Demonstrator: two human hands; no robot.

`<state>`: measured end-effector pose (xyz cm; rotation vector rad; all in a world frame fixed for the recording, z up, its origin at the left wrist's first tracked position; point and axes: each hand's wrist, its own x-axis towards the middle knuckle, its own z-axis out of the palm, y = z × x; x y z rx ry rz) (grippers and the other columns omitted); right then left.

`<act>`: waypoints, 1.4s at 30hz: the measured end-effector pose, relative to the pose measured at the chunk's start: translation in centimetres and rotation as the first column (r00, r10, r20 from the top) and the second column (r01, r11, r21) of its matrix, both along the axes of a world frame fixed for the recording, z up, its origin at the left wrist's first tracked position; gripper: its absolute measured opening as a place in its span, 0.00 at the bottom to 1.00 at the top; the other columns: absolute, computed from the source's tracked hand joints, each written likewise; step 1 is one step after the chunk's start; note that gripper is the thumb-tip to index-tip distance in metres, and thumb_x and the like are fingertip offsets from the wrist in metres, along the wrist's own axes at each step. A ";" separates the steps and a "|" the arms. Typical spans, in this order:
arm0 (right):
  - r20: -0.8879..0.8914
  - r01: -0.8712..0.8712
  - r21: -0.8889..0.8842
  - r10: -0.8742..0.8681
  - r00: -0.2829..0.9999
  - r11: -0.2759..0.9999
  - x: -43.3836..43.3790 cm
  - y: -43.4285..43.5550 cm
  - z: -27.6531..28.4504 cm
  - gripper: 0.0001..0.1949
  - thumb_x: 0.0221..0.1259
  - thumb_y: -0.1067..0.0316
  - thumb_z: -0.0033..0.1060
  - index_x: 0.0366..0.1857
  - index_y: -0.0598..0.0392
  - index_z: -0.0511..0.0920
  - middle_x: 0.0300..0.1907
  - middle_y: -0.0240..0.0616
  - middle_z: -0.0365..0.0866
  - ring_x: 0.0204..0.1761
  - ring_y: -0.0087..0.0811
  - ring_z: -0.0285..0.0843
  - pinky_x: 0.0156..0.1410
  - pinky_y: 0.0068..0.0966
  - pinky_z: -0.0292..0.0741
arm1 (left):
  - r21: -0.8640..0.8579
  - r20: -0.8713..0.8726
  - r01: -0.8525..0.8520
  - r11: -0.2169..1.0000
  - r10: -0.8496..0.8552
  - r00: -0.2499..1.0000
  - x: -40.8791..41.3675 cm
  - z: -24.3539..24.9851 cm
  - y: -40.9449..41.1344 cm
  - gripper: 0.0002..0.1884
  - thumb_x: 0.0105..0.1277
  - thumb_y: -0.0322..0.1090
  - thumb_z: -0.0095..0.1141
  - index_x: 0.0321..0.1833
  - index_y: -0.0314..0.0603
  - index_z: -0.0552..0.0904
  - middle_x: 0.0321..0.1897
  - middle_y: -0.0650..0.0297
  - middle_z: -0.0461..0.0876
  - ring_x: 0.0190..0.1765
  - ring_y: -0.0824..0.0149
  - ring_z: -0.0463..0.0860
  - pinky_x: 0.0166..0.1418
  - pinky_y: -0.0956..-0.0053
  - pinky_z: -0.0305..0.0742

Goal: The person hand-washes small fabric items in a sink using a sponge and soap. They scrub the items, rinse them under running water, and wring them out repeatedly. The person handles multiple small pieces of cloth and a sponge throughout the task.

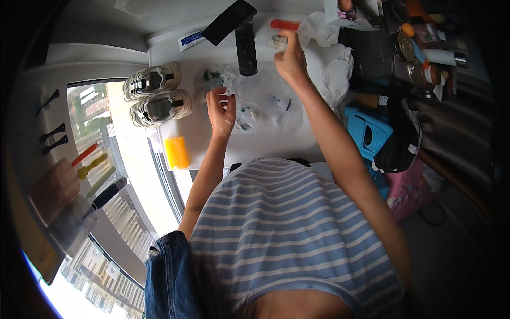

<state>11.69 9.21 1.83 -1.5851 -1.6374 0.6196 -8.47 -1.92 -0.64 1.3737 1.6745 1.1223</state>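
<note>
My left hand (221, 113) hovers low over the white sink basin (271, 135), fingers apart and curled, with suds on the wrist. Nothing shows between its fingers. At the far right of the basin, my right hand (293, 60) grips a small, wet, greyish-white crumpled bundle (279, 44), too blurred to name exactly. Dark green clumps (213, 77) and suds lie on the basin floor, beside wet scraps (249, 113) and a patch with blue print (277, 100). The black faucet (246, 50) reaches over the basin between my hands.
A pair of sneakers (161, 107) and a yellow soap bar (177, 152) sit on the left rim. Behind are a blue-and-white sachet (191, 40), a red handle (285, 24) and white crumpled cloth (338, 75). Jars (404, 46) and a blue plastic basket (366, 129) stand right.
</note>
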 end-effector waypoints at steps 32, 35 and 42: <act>0.312 -0.237 -0.461 0.406 0.859 0.855 -4.2 -14.5 -7.7 0.13 0.52 0.58 0.64 0.38 0.54 0.80 0.39 0.40 0.75 0.44 0.41 0.76 0.48 0.33 0.75 | -0.575 0.765 0.267 0.773 0.392 0.512 -4.8 -6.2 -3.5 0.17 0.66 0.29 0.52 0.58 0.39 0.74 0.44 0.59 0.79 0.44 0.61 0.80 0.50 0.68 0.75; -0.252 -0.320 -0.537 0.214 0.944 0.780 -2.9 -12.9 -7.8 0.07 0.53 0.64 0.58 0.29 0.55 0.77 0.35 0.36 0.74 0.41 0.34 0.75 0.46 0.31 0.74 | -0.546 0.828 0.291 0.785 0.454 0.328 -4.7 -3.1 -3.7 0.24 0.62 0.23 0.51 0.63 0.41 0.69 0.50 0.56 0.77 0.51 0.59 0.78 0.56 0.66 0.73; -0.780 -0.523 -0.623 -0.505 0.369 0.581 -0.5 -12.9 -2.3 0.03 0.60 0.68 0.52 0.31 0.54 0.71 0.34 0.31 0.72 0.42 0.28 0.74 0.54 0.32 0.76 | -0.452 0.892 0.301 0.840 0.412 0.188 -7.2 -2.3 -4.4 0.27 0.56 0.13 0.42 0.62 0.33 0.70 0.54 0.51 0.73 0.55 0.55 0.76 0.63 0.65 0.73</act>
